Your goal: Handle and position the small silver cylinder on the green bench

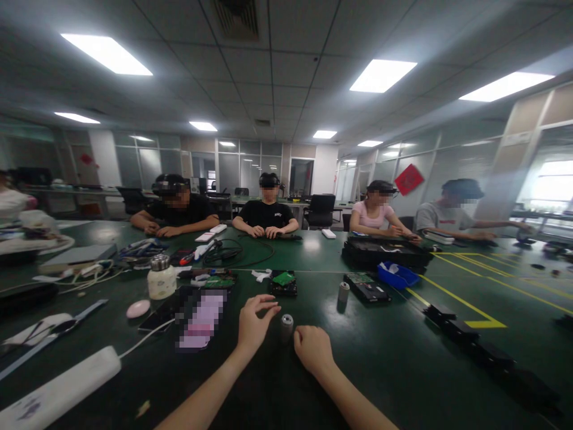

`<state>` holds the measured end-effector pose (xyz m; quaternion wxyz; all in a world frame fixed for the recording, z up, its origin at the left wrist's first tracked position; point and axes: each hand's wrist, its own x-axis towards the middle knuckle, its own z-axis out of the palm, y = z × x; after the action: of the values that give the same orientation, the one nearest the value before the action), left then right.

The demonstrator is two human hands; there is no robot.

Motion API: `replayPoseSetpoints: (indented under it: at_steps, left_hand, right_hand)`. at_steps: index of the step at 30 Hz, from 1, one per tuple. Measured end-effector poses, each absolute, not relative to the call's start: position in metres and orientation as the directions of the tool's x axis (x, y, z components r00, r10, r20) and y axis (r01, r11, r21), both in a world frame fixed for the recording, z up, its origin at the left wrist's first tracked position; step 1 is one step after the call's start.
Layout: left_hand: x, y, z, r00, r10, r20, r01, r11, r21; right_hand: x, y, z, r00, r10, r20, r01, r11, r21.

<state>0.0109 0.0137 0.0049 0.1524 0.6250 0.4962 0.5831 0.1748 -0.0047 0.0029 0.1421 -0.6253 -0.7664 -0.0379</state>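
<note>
A small silver metal cylinder [287,329] stands upright on the table between my two hands. My left hand [256,322] is just left of it, raised, with fingers curved and a gap between them; nothing shows in it. To the cylinder's right, my right hand [313,349] rests with its fingers curled in, and whatever they may hold is hidden. Beyond my hands lies a black hard drive [283,290] with a green circuit board on it. A second metal cylinder [343,291] stands farther right, beside another hard drive [373,290].
On the left are a lit phone [203,319], a cream bottle [162,280], a white power strip [62,391] and cables. A blue tray [397,276], a black case [380,254] and several black blocks [461,328] stand right. Several people sit across the table.
</note>
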Motion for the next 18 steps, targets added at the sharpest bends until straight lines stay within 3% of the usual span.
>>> replayPoseSetpoints:
  at_steps: [5, 18]
  left_hand:
    - [0.025, 0.005, 0.014, -0.095, 0.824, 0.559, 0.358, -0.495, 0.792]
    - [0.028, 0.005, 0.005, -0.019, 0.806, 0.591, 0.345, -0.55, 0.761]
  right_hand:
    - [0.175, -0.004, 0.002, -0.186, 0.947, 0.261, 0.967, 0.224, -0.123]
    - [0.174, -0.006, 0.003, -0.183, 0.947, 0.265, 0.966, 0.223, -0.13]
